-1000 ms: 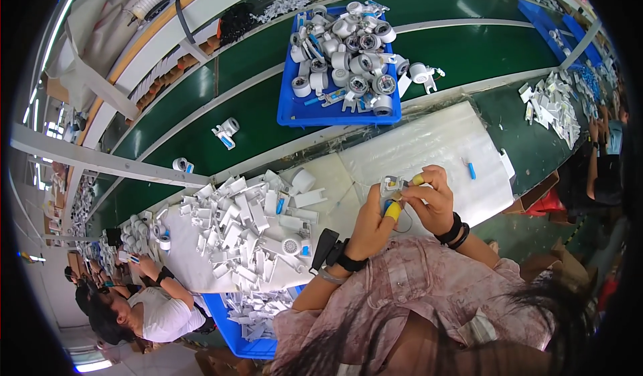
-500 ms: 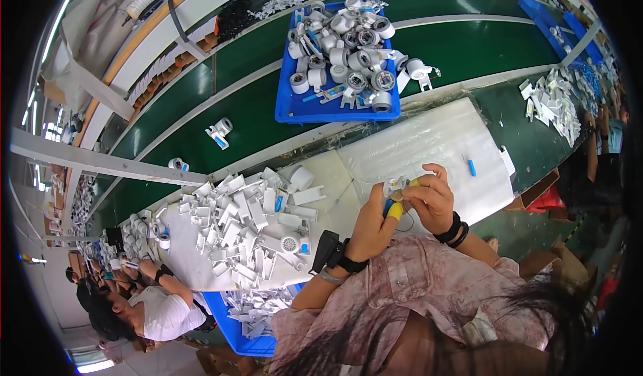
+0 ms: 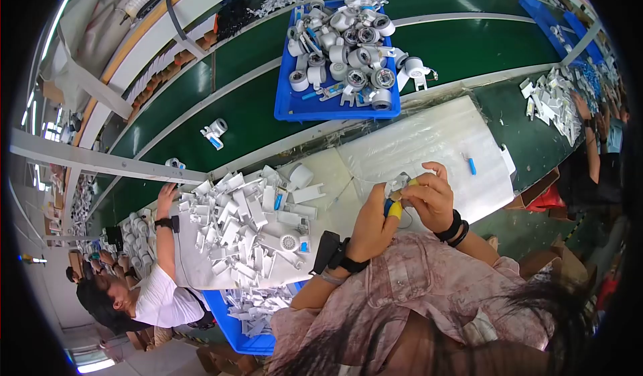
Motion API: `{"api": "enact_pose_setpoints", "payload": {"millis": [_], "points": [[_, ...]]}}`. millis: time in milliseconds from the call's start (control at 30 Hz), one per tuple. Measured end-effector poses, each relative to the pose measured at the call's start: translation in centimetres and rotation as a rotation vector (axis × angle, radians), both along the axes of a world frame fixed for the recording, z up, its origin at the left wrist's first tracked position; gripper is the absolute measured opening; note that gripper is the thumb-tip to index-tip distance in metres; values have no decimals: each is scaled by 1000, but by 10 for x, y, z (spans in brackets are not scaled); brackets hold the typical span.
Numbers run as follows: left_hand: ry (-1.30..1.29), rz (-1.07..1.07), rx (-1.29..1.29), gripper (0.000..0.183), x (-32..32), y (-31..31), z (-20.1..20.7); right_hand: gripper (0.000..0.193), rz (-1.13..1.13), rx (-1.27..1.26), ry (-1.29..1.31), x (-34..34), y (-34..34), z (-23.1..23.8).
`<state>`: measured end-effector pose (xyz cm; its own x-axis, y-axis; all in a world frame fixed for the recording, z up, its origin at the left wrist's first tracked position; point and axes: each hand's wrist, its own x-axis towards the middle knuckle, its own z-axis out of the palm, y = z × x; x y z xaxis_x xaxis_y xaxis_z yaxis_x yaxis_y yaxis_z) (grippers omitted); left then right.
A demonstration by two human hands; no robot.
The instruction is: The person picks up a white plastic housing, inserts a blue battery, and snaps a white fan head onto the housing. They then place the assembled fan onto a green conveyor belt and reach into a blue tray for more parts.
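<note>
My left hand [image 3: 370, 232] is closed around a small white plastic part [image 3: 398, 182], held just above the near edge of the white sheet [image 3: 435, 138]. Something blue shows beneath its yellow-covered thumb; its kind is hidden. My right hand [image 3: 434, 203] meets the part from the right, thumb and index finger pinched at it, the other fingers raised. Yellow covering also shows on a right fingertip. A thin dark wire hangs below the hands. To their right, a small blue cylinder [image 3: 471, 166] with thin leads lies on the sheet.
White plastic housings [image 3: 248, 218] lie heaped on the left. Beyond the sheet, a blue tray [image 3: 288, 104] of round white assemblies rests on the green conveyor [image 3: 248, 111]. Below the heap is a blue bin [image 3: 234, 332]. A co-worker's arm [image 3: 165, 232] reaches across the far left.
The co-worker at left has stretched an arm forward past the heap, toward the conveyor. My hands stay almost in place; the white part between them has tilted slightly.
</note>
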<state>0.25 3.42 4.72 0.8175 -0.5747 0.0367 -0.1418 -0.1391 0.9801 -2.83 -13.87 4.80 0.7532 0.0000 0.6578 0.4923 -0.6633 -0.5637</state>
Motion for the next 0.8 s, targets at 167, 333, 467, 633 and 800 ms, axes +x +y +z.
{"api": "enact_pose_setpoints", "payload": {"millis": [167, 333, 467, 633, 800], "points": [[-2, 51, -17, 29, -1, -3, 3, 24, -31, 4, 4, -1, 4, -2], [81, -1, -132, 36, 0, 0, 9, 24, -53, 22, 8, -2, 8, 0], [187, 19, -128, 31, -1, -3, 10, 25, -48, 6, 25, -1, 8, 2], [144, 41, -123, 29, -1, -4, 3, 25, -40, -11, 30, -1, 8, 1], [128, 65, -93, 28, -1, -4, -1, 24, -30, 6, 23, 0, 9, 1]]}}
